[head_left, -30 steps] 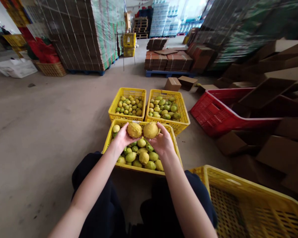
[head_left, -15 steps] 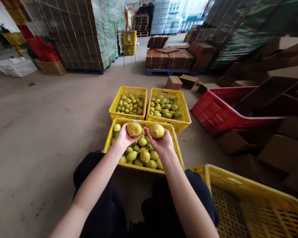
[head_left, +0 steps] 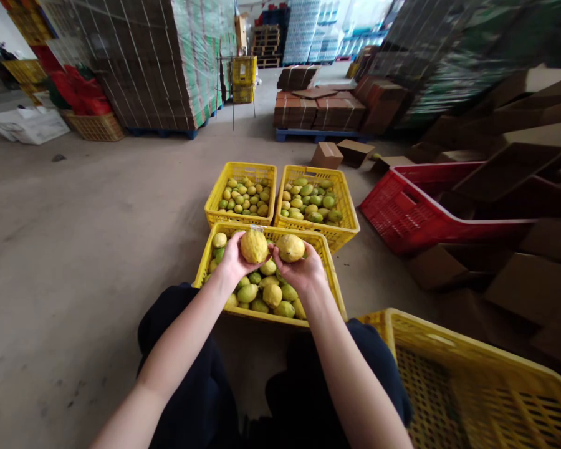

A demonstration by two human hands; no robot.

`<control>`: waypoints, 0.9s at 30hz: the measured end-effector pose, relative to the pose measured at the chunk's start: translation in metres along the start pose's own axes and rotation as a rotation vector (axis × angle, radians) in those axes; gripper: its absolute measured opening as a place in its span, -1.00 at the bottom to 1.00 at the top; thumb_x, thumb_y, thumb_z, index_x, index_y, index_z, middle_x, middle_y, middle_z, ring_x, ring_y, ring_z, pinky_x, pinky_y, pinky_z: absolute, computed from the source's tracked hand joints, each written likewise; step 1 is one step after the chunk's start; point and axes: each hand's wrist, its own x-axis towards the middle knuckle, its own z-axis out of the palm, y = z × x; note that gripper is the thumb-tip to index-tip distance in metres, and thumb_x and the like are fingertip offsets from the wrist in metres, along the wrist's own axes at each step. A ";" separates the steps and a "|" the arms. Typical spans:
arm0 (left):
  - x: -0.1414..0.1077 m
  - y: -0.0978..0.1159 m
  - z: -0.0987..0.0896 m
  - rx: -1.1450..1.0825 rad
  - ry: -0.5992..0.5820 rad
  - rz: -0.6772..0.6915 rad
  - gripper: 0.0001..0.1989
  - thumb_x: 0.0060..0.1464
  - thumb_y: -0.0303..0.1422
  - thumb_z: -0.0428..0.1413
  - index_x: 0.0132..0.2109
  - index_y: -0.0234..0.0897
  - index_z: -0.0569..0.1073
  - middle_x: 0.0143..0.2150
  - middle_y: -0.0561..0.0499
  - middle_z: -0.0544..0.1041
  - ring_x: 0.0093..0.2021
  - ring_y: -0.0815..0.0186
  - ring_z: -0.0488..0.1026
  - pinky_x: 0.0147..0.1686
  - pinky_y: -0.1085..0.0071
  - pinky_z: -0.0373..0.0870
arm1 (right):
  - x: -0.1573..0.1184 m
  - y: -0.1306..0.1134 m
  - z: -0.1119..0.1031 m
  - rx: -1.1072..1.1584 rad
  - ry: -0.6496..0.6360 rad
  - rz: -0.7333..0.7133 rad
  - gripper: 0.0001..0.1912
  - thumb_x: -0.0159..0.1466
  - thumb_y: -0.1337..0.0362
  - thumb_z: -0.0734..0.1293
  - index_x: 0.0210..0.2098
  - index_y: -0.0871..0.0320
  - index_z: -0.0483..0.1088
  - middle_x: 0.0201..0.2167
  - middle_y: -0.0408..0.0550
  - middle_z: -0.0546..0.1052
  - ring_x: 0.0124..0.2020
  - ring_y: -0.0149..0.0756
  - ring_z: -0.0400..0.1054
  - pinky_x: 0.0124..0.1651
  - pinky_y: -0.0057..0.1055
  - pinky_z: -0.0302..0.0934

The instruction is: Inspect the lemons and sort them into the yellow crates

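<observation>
My left hand (head_left: 234, 259) cradles a bumpy yellow fruit (head_left: 254, 247), palm up with the fingers beneath it. A smoother yellow fruit (head_left: 290, 248) rests in my right hand (head_left: 308, 270), close beside the first. Both hands are over the near yellow crate (head_left: 336, 284), which holds several yellow and green fruits (head_left: 272, 295). Behind it stand two more yellow crates: the back left crate (head_left: 209, 204) has smaller fruits, and the back right crate (head_left: 354, 218) has yellow-green ones. My forearms cover part of the near crate.
At the lower right is a large yellow crate (head_left: 449, 330). A red crate (head_left: 388, 215) with cardboard stands at the right, among loose cartons (head_left: 533, 280). Farther back are a blue pallet (head_left: 308, 135) of flattened boxes and a wrapped stack (head_left: 140, 68). Bare floor shows at the left.
Both fruits have turned in my hands and show different sides. The right fruit has shifted slightly left, towards the other one. The crates look the same.
</observation>
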 end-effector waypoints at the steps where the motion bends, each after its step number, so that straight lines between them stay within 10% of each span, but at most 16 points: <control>1: -0.001 0.000 0.000 0.008 -0.007 0.008 -0.73 0.18 -0.22 -0.05 -0.14 -0.26 0.45 -0.33 -0.09 0.56 -0.23 0.14 0.57 -0.17 0.17 0.53 | -0.001 0.000 0.000 -0.032 -0.010 -0.009 -0.70 0.29 0.13 0.13 -0.24 0.16 0.39 -0.44 0.03 0.54 -0.43 -0.25 0.46 -0.57 -0.45 0.40; 7: -0.002 -0.001 0.005 0.048 -0.148 0.243 -0.66 0.15 -0.21 -0.08 -0.23 -0.31 0.51 -0.31 -0.10 0.61 -0.21 0.16 0.58 -0.14 0.26 0.52 | -0.007 -0.001 -0.001 -0.174 -0.223 -0.175 -0.78 0.19 0.16 0.25 -0.32 0.17 0.44 -0.48 -0.04 0.55 -0.52 -0.28 0.43 -0.46 -0.35 0.40; 16: -0.014 -0.014 -0.005 0.582 -0.378 1.146 -0.64 0.12 -0.11 0.04 -0.24 -0.26 0.60 -0.22 -0.09 0.63 -0.14 0.13 0.55 -0.09 0.28 0.41 | -0.002 0.019 -0.005 -0.357 -0.362 -0.835 -0.77 0.10 0.17 0.27 -0.48 0.12 0.52 -0.44 -0.16 0.57 -0.31 -0.27 0.44 -0.11 -0.37 0.31; 27: -0.014 -0.025 -0.008 0.648 -0.405 1.161 -0.51 0.21 0.01 -0.08 -0.18 -0.21 0.60 -0.20 -0.09 0.61 -0.11 0.12 0.51 -0.04 0.28 0.36 | -0.018 0.012 -0.017 -0.674 -0.430 -1.347 -0.62 0.29 0.16 0.14 -0.33 0.09 0.58 -0.34 -0.06 0.60 -0.24 -0.16 0.47 -0.07 -0.25 0.30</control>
